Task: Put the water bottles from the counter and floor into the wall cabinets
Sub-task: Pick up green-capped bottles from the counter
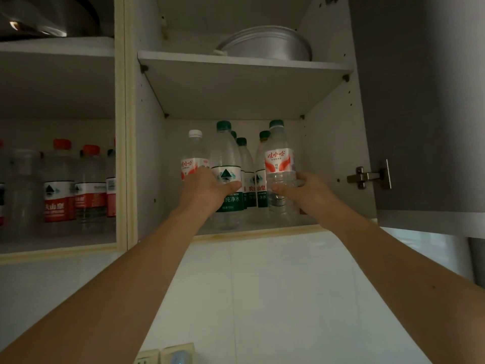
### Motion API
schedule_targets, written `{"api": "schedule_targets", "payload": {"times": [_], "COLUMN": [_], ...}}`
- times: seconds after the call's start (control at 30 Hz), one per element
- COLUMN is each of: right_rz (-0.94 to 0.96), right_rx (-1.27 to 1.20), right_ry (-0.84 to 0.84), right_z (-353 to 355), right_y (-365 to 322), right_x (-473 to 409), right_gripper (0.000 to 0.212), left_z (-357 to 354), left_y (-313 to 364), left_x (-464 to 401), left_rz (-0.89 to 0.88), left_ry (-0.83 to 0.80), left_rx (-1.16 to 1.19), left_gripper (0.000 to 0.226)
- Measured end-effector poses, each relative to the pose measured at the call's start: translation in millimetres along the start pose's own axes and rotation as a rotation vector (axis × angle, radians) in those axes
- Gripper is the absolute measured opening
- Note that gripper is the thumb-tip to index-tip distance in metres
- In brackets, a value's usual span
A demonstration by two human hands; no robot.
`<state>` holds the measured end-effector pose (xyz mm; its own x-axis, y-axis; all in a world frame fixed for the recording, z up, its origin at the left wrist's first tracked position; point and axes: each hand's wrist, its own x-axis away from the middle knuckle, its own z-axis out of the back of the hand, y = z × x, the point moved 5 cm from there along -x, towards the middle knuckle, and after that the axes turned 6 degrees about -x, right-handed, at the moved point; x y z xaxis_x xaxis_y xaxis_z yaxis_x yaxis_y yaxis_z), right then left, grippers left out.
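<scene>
Two open wall cabinets (126, 153) already held many water bottles: red-capped ones stood on the left cabinet's lower shelf (57, 245), green-capped ones on the right cabinet's lower shelf (252, 228). The counter and floor were out of view, so what remained could not be told. Both arms reached up into the right cabinet. The left hand (207, 186) gripped a green-labelled bottle (227, 169), thumb across its front. The right hand (304, 189) held a red-and-white-labelled bottle (279, 166), fingers (300, 178) curled round its lower half.

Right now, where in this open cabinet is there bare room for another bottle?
Bare shelf lies left of the white-capped bottle and right of the red-labelled bottle held by the right hand. The middle is crowded with green-capped bottles.
</scene>
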<state>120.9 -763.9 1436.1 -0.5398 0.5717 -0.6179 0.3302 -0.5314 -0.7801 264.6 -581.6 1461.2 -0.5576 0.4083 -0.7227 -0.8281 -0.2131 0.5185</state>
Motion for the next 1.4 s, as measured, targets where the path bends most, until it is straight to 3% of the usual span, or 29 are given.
{"api": "schedule_targets", "payload": {"times": [0.13,0.43,0.87,1.1,1.2,1.4], "right_rz": [-0.005,-0.023,0.009,0.304,0.385,0.314], "right_rx": [0.031,0.120,0.356,0.355,0.335,0.317], "right_ry": [-0.033,-0.031,-0.068,0.153,0.183,0.107], "right_z": [-4.4,-16.7,-18.3,-26.7,-41.7,-82.3], "right_y": [4.8,14.4,9.5,-21.8,-24.9,19.4], "right_x": [-10.0,-28.9,-11.8,50.8,92.0,173.3], "right_gripper": [0.024,0.044,0.041,0.034,0.022,0.009], "left_z": [-12.3,-41.0,-36.1,-1.9,17.5,32.1], "left_y": [-3.3,-2.9,-5.5,-6.6,-11.9,-53.4], "left_x": [-8.0,-20.5,-2.7,38.6,70.6,155.0], "left_rz": [0.027,0.089,0.057,-0.119,-0.240,-0.349], "left_ry": [0.019,0.055,0.035,0.107,0.140,0.132], "left_rx": [-0.035,-0.016,-0.047,0.061,0.084,0.052], "left_gripper": [0.032,0.037,0.038,0.018,0.021,0.023]}}
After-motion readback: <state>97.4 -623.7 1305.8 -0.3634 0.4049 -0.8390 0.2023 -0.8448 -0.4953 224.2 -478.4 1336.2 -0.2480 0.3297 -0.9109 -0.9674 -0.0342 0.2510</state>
